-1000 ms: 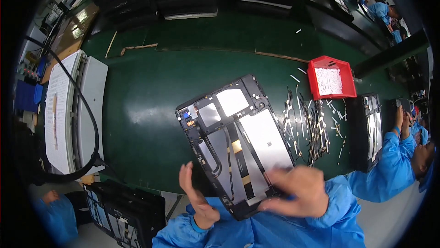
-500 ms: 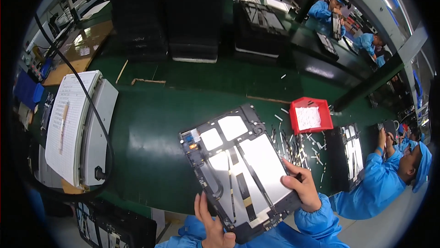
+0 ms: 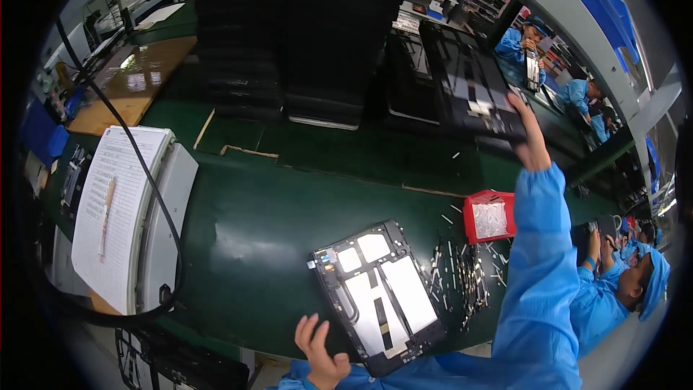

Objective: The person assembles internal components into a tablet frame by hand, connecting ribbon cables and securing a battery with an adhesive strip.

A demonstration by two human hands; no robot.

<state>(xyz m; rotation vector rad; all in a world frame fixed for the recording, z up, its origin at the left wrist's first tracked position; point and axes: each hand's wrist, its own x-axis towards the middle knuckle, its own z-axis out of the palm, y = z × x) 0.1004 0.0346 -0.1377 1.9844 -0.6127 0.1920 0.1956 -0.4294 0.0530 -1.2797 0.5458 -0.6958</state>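
Note:
An opened tablet [image 3: 377, 298], with silver battery plates and a black frame, lies at the near edge of the green table, its lower end close to my body. Beside its lower left edge is my left hand [image 3: 321, 354], fingers spread, holding nothing. My right hand [image 3: 531, 134] reaches far forward to the right and grips the near right edge of a black tray [image 3: 442, 51]. Another opened tablet [image 3: 473, 90] rests in that tray, blurred by motion. The tray is over or against a dark stack [image 3: 404, 90]; whether it touches is unclear.
A red bin [image 3: 473, 220] of white pieces stands right, partly behind my sleeve. Thin strips [image 3: 465, 278] lie scattered nearby. Tall black stacks [image 3: 325, 51] stand at the back. Left are a white box [image 3: 177, 202], written sheets [image 3: 119, 238] and a hanging black cable [image 3: 137, 152]. A co-worker [image 3: 628, 282] sits right.
Both hands have let go of the near tablet, now lower on the table. My right hand has swung forward to the black tray at the back right. My left hand has opened.

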